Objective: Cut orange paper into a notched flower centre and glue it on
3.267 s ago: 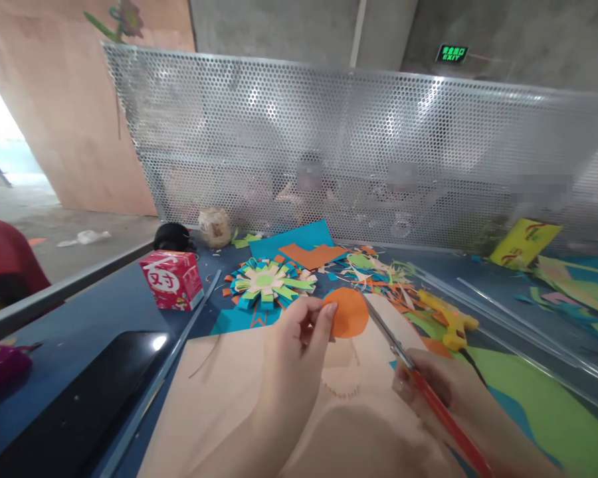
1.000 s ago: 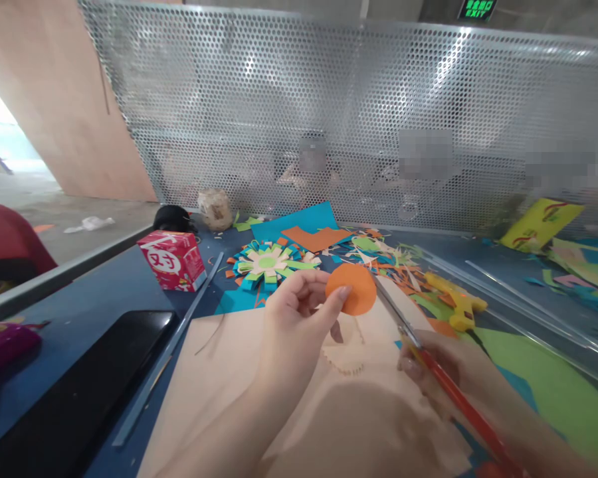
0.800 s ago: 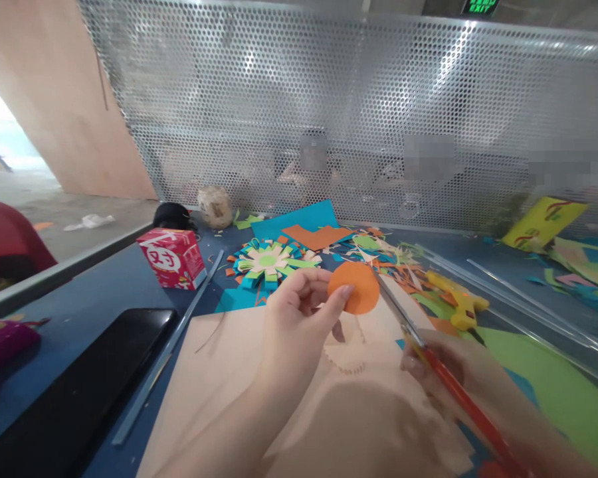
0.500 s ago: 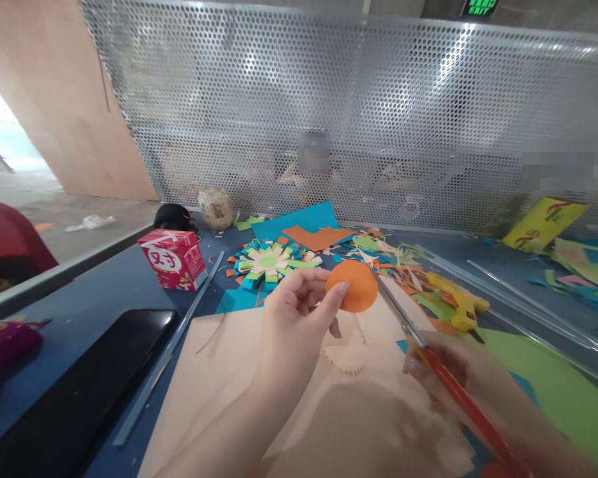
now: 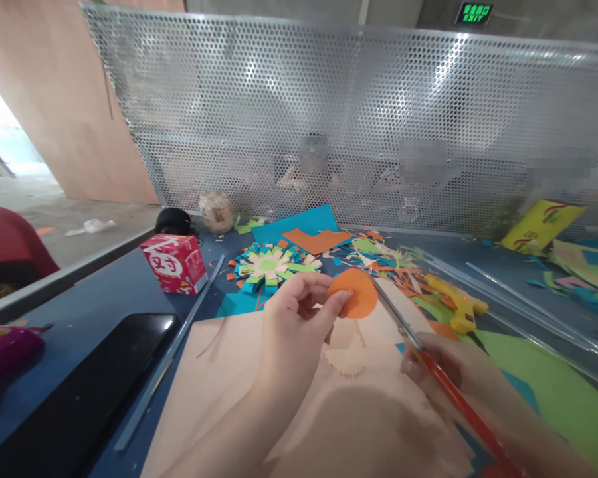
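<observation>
Between the thumb and fingers of my left hand (image 5: 301, 312) is an orange paper disc (image 5: 361, 296), held up over a large beige sheet (image 5: 219, 385). My right hand (image 5: 453, 372) is wrapped round scissors with red handles (image 5: 461, 398). Their metal blades (image 5: 391, 312) point up and left, with the tips close to the disc's right edge; whether they touch it I cannot tell. Behind my left hand lies a layered paper flower (image 5: 269, 265) in blue, cream, green and orange.
On the left are a black phone (image 5: 80, 392), a red box (image 5: 174, 264) and a purple object (image 5: 10, 348). To the right lie a yellow glue gun (image 5: 458, 304), clear sticks (image 5: 528, 302) and green paper (image 5: 553, 392). Paper scraps (image 5: 379, 255) sit before a perforated metal screen (image 5: 279, 99).
The orange disc has tilted and turned slightly in my left fingers, its lower edge a little further down. The scissors stay beside its right edge, nearly in place.
</observation>
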`<state>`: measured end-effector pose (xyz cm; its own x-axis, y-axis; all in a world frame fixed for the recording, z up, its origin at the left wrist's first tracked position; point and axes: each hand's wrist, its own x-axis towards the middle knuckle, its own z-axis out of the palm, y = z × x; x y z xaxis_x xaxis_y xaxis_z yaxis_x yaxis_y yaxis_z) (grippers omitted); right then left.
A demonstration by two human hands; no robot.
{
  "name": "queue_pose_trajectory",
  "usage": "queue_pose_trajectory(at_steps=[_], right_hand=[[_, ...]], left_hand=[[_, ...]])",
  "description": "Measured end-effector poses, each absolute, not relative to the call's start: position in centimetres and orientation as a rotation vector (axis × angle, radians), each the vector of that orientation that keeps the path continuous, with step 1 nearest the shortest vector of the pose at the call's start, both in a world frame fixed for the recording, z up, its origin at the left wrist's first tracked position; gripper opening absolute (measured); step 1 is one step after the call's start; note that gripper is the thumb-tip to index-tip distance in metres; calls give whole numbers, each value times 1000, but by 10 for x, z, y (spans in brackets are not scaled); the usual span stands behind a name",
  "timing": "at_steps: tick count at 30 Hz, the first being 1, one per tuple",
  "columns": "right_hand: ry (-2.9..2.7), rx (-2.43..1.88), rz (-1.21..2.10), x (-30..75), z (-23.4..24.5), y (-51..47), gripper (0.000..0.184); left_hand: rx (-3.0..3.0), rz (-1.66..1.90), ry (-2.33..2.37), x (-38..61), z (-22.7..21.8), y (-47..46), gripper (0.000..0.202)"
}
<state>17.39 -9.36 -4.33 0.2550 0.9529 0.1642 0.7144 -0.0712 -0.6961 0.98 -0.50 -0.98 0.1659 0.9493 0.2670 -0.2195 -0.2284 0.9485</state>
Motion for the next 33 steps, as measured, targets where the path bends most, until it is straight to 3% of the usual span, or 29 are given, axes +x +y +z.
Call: queue_pose_trajectory(at_steps=[7, 33], right_hand=[[-1456, -1846, 606, 173, -38, -94, 35], [-1528, -1913, 521, 175, -39, -94, 40]], left_hand=[[1340, 1343, 805, 9, -10, -6, 12], [1354, 1367, 880, 9, -10, -4, 8]])
